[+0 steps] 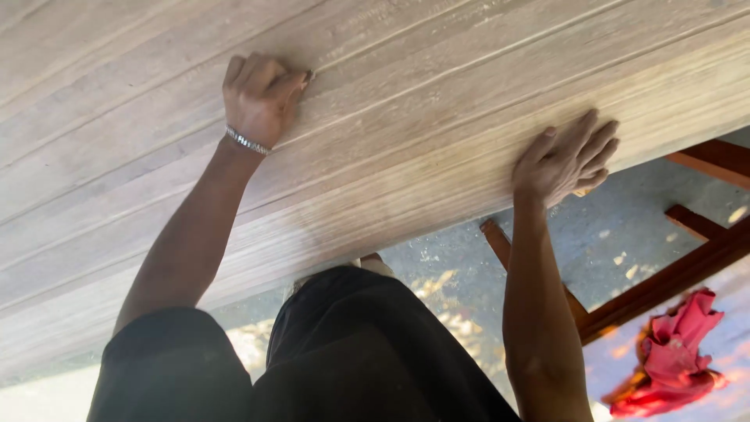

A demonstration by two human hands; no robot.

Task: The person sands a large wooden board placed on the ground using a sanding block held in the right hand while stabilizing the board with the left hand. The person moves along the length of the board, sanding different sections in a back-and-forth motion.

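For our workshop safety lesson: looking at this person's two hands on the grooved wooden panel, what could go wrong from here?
1. The right hand lies flat at the edge of the wooden panel; it might slip off or pick up splinters.
2. The left hand is curled with fingertips at a groove; they might catch there.
3. The red cloth and wooden frame lie near the legs, a possible trip hazard.

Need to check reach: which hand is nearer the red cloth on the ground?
Right. The right hand lies flat on the wood panel near its lower edge, above the red cloth. The left hand presses the panel far across, much farther from the cloth.
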